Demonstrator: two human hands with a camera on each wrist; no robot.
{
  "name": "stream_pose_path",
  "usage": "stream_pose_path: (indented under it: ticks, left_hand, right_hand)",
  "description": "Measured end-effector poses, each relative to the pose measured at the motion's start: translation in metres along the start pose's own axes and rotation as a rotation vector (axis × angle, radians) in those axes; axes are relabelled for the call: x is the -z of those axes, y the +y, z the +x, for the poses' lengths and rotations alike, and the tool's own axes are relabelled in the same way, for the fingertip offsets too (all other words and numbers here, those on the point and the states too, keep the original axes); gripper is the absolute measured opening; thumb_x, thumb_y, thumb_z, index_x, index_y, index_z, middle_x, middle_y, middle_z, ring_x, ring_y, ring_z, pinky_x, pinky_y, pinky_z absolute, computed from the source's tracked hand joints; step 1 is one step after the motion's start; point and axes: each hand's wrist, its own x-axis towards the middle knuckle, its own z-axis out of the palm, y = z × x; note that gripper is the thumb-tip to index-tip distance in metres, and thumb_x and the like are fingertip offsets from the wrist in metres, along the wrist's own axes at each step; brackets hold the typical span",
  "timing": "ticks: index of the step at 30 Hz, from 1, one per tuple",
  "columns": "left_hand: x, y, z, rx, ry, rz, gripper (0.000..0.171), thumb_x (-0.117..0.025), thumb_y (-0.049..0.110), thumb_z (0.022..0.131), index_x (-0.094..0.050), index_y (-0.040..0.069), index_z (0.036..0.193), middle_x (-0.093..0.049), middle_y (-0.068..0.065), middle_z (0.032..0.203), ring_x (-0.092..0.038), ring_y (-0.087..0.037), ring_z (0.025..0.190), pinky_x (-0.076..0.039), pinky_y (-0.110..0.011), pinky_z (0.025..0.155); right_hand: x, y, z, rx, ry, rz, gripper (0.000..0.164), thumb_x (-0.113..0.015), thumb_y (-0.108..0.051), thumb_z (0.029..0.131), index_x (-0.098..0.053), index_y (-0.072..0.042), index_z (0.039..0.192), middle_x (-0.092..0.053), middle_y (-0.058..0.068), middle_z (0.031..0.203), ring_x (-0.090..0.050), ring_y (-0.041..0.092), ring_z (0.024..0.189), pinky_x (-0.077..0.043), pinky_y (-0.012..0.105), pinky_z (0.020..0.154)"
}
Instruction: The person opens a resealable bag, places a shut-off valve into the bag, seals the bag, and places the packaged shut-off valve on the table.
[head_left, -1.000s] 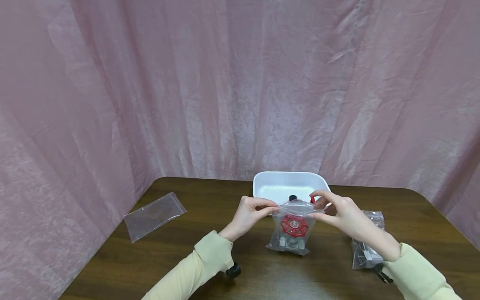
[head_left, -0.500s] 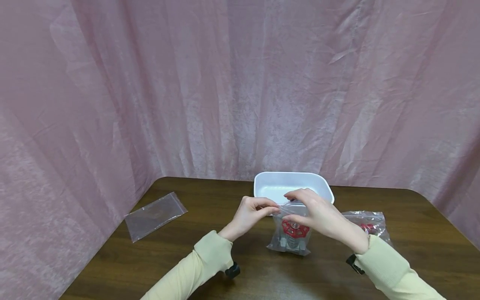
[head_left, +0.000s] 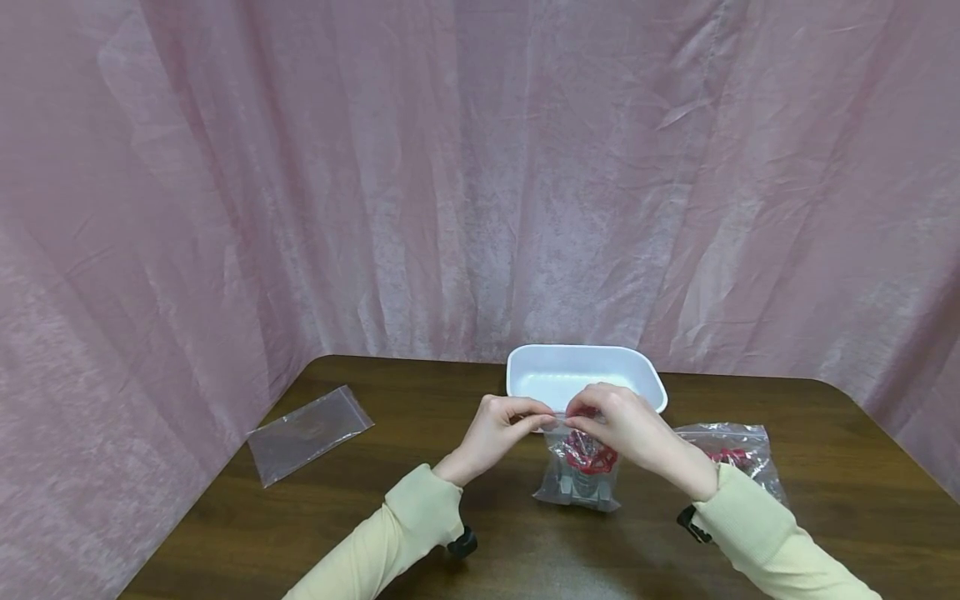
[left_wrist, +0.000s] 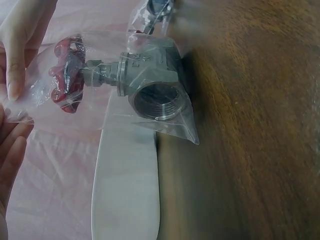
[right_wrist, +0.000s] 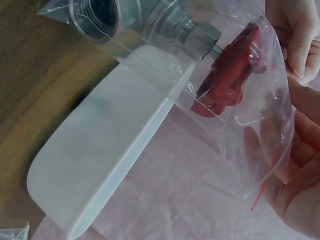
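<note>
A metal valve (left_wrist: 155, 75) with a red handwheel (head_left: 591, 454) sits inside a clear zip bag (head_left: 551, 483), its body at the bag's bottom on the table. My left hand (head_left: 498, 433) pinches the left end of the bag's top edge between thumb and fingers. Close beside it, my right hand (head_left: 622, 425) pinches the same top edge, thumb and fingertips together. In the right wrist view, a short red strip (right_wrist: 259, 196) shows along the zip edge. The valve's threaded port (left_wrist: 160, 101) faces the camera in the left wrist view.
Behind the bag stands a white plastic tray (head_left: 585, 357). On the right, partly behind the right forearm, lies another clear bag (head_left: 753, 454) with a red-handled part inside. A flat clear bag (head_left: 311, 433) rests at the table's (head_left: 420, 383) left.
My right hand has let go of the bag's right corner, moved left along the top edge and pinched it near my left hand. The bag's mouth has narrowed. My left hand has stayed put.
</note>
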Motion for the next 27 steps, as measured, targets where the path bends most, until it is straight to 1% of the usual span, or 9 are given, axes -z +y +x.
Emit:
stream_pose_path:
  ticks: [3, 6, 9, 19, 23, 27]
  left_hand:
    - [0.0001, 0.0006, -0.0005, -0.026, 0.0, 0.02, 0.009, -0.063, -0.009, 0.08, -0.067, -0.007, 0.086, -0.066, -0.015, 0.081, -0.062, -0.023, 0.067, -0.049, -0.022, 0.06]
    - [0.0003, 0.0009, -0.001, -0.036, -0.001, 0.036, 0.009, -0.063, -0.009, 0.08, -0.067, -0.007, 0.087, -0.066, -0.014, 0.081, -0.063, -0.021, 0.068, -0.049, -0.022, 0.06]
    - [0.0004, 0.0016, -0.0006, -0.045, 0.002, 0.05, 0.009, -0.063, -0.009, 0.079, -0.068, -0.007, 0.087, -0.066, -0.014, 0.081, -0.063, -0.021, 0.068, -0.049, -0.022, 0.06]
    - [0.0004, 0.0018, 0.0003, -0.067, 0.011, 0.053, 0.009, -0.063, -0.011, 0.078, -0.067, -0.008, 0.086, -0.066, -0.016, 0.08, -0.063, -0.022, 0.068, -0.049, -0.021, 0.061]
    - [0.0002, 0.002, 0.0004, -0.07, 0.004, 0.05, 0.01, -0.063, -0.011, 0.078, -0.067, -0.008, 0.087, -0.066, -0.016, 0.081, -0.063, -0.023, 0.068, -0.049, -0.022, 0.061]
    - [-0.0004, 0.002, 0.0008, -0.074, 0.003, 0.059, 0.01, -0.063, -0.011, 0.078, -0.067, -0.008, 0.087, -0.066, -0.015, 0.081, -0.063, -0.022, 0.069, -0.049, -0.021, 0.061]
  right_hand:
    - [-0.0016, 0.0001, -0.0007, 0.035, 0.029, -0.006, 0.012, -0.076, -0.008, 0.072, -0.066, -0.015, 0.076, -0.058, -0.012, 0.073, -0.052, 0.002, 0.067, -0.045, 0.025, 0.058]
    - [-0.0026, -0.0004, -0.0011, 0.082, 0.063, -0.018, 0.014, -0.077, -0.006, 0.07, -0.066, -0.014, 0.074, -0.059, -0.011, 0.071, -0.052, 0.002, 0.065, -0.045, 0.025, 0.057]
    - [-0.0031, -0.0011, -0.0008, 0.105, 0.084, -0.034, 0.014, -0.078, -0.006, 0.068, -0.066, -0.013, 0.073, -0.059, -0.01, 0.07, -0.052, 0.003, 0.064, -0.045, 0.025, 0.057]
    - [-0.0012, -0.0026, 0.0001, 0.071, 0.06, -0.028, 0.013, -0.078, -0.007, 0.069, -0.067, -0.013, 0.073, -0.06, -0.01, 0.07, -0.052, 0.003, 0.064, -0.045, 0.024, 0.056]
    - [-0.0016, -0.0032, 0.0001, 0.08, 0.074, -0.039, 0.014, -0.078, -0.006, 0.068, -0.068, -0.013, 0.073, -0.06, -0.01, 0.069, -0.052, 0.003, 0.063, -0.044, 0.024, 0.055]
    - [-0.002, -0.0029, 0.0002, 0.085, 0.086, -0.001, 0.014, -0.078, -0.002, 0.068, -0.068, -0.012, 0.072, -0.06, -0.009, 0.069, -0.053, 0.003, 0.063, -0.045, 0.023, 0.055]
